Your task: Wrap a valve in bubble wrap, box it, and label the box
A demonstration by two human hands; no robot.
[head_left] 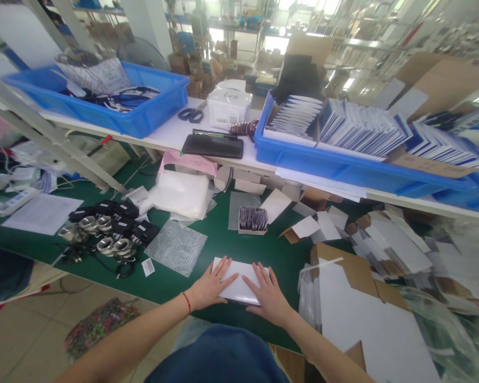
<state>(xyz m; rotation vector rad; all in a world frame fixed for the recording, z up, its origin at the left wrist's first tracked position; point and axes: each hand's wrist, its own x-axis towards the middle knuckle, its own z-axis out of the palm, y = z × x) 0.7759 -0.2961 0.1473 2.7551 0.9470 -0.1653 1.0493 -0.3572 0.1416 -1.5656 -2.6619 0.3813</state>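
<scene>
A flat white box (239, 276) lies near the front edge of the green table (207, 234). Both of my hands press flat on its lid. My left hand (211, 285) covers the box's left part, fingers spread, a red string on the wrist. On the right part rests my right hand (268, 296), fingers spread too. Neither hand grips anything.
A sheet of bubble wrap (176, 247) and a pile of black cables with metal parts (106, 231) lie to the left. A small tray of dark packets (253, 219) stands behind the box. Flat cardboard and white sheets (363, 303) crowd the right. Blue bins (104, 96) sit on the raised shelf.
</scene>
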